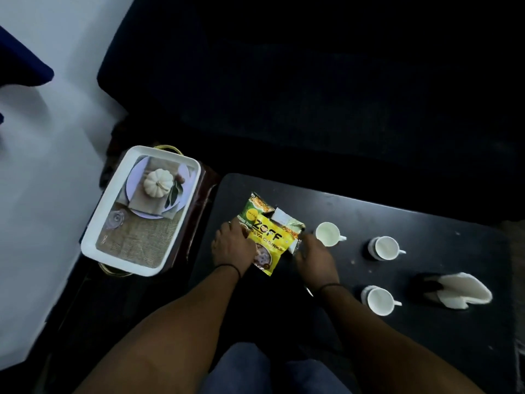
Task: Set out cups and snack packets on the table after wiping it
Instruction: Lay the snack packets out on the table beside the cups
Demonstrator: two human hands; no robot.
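- The packet step appears to be in hand: the left hand (233, 243) and right hand (314, 255) are gripping opposite edges of a stack of snack packets (267, 237), yellow one on top, lying on the dark bench (426, 336).
- Next, likely, spreading them flat without nudging the nearest cup (328, 234) just beside the right hand.
- Two more cups (384, 248) (380, 300), a folded white cloth (463, 290) and a white tray (93, 234) are sitting nearby.

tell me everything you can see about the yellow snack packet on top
The yellow snack packet is a glossy, flexible pouch with bold black lettering and a food picture near its lower end. It lies flat and tilted on the dark table, overlapping a green packet and a silvery one beneath. The left hand rests on its left edge; the right hand touches the packets' right edge.
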